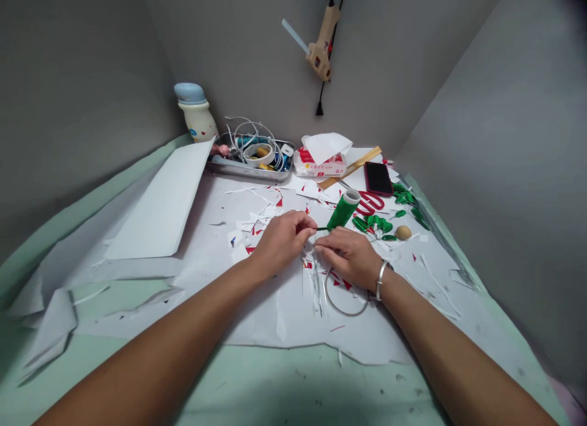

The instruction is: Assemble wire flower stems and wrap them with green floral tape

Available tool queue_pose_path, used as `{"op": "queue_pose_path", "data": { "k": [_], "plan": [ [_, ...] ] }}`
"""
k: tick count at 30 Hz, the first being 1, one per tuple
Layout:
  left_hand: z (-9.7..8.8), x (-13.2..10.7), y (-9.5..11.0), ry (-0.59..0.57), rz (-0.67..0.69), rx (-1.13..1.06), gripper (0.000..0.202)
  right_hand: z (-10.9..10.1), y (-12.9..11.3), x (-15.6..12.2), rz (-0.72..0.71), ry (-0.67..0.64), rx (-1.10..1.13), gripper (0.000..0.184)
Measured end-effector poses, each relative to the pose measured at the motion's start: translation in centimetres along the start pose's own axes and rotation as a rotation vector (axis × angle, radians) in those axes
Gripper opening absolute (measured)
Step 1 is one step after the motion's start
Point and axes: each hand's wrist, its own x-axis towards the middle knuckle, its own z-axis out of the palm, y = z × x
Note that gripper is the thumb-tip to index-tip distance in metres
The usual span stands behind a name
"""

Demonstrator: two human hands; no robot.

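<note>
Since the left hand (282,239) and right hand (347,256) both pinch a thin green-wrapped stem (321,228) mid-frame, too hard a tug could tear the tape off the tilted green roll (342,209) just beside them, or drag that roll into the loose green leaves (372,223).

From here I'm watching a pale green desk covering (257,377) carrying a torn white paper sheet (284,322), with red-and-white paper scraps (252,230) lying scattered across it. A folded white board (160,200) is lying at the left. Along the back, a plastic bottle (196,114), a metal tray (275,171), a tissue pack (318,165), a wooden ruler (351,168) and a red-edged black phone (378,178) are sitting. Red-handled scissors (369,203) and green leaf cutouts (371,224) are lying nearer the right.
</note>
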Motion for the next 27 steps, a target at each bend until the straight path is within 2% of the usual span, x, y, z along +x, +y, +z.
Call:
{"op": "queue_pose_path", "data": {
  "k": [2, 5, 8, 11, 14, 18, 21, 23, 27],
  "plan": [
    [0.2, -0.1, -0.3, -0.01, 0.041, 0.138, 0.014, -0.2, -0.4, 0.0, -0.037, 0.013, -0.053, 0.016],
    [0.5, -0.3, -0.5, -0.105, 0.126, 0.238, 0.018, -0.5, -0.4, 0.1, -0.032, 0.089, -0.072, 0.016],
    [0.6, -0.5, -0.5, -0.181, 0.17, 0.196, 0.018, -0.7, 0.1, 0.2, 0.034, 0.133, -0.019, 0.016],
    [0.3, -0.4, 0.0, -0.221, 0.09, 0.03, 0.014, -0.6, 0.7, 0.3, 0.135, 0.17, 0.097, 0.016],
    [0.0, -0.2, 0.4, -0.184, 0.004, -0.146, 0.011, -0.3, 1.0, 0.3, 0.181, 0.153, 0.165, 0.017],
    [-0.1, 0.1, 0.4, -0.073, -0.028, -0.222, 0.01, 0.0, 0.6, 0.1, 0.094, 0.059, 0.122, 0.017],
    [0.1, 0.0, 0.1, 0.018, -0.003, -0.062, 0.011, -0.1, 0.0, 0.0, 0.004, -0.003, 0.032, 0.016],
    [0.2, -0.1, -0.2, 0.036, 0.058, 0.102, 0.012, -0.4, -0.4, 0.0, -0.039, -0.006, -0.016, 0.015],
    [0.5, -0.4, -0.5, -0.087, 0.185, 0.236, 0.017, -0.8, -0.5, 0.1, -0.022, 0.098, -0.015, 0.015]
  ]
}}
